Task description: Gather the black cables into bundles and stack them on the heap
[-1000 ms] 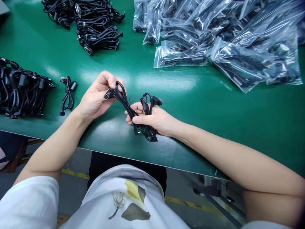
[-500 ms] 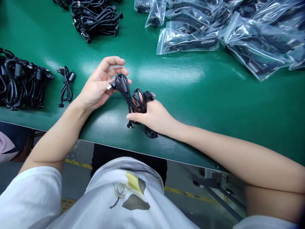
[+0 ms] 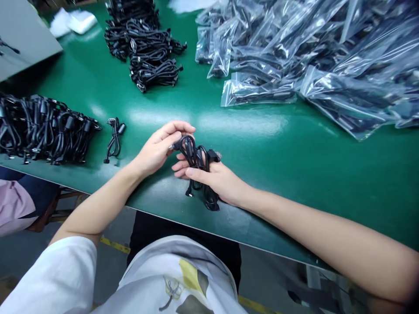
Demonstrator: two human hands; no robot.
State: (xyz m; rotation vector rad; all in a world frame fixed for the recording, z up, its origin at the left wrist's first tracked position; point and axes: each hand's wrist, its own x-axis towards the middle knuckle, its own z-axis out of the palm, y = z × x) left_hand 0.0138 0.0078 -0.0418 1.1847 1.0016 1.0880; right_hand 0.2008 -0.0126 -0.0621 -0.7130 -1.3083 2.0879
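Observation:
Two coiled black cables lie side by side between my hands, just above the green table. My right hand [image 3: 218,178] grips them, its thumb across the front; one coiled cable [image 3: 211,198] sits deeper in the palm, with a connector poking out over the hand. The other coiled cable [image 3: 189,148] leans to the left. At its upper loop, my left hand [image 3: 163,146] is closed with thumb and fingers around the plug end. A metal plug tip shows beside the left thumb. Part of the left fingers is hidden behind the loop.
One single coiled cable [image 3: 114,139] lies left of my hands, beside a large row of bundled cables [image 3: 42,131]. More cable bundles [image 3: 153,69] are stacked farther back. Clear bags with cables [image 3: 262,89] pile up at the right rear. A pale box [image 3: 26,39] stands far left.
My left hand has gone from loosely spread fingers to closing on the left cable's plug end. The view has shifted, showing more of the table's far side.

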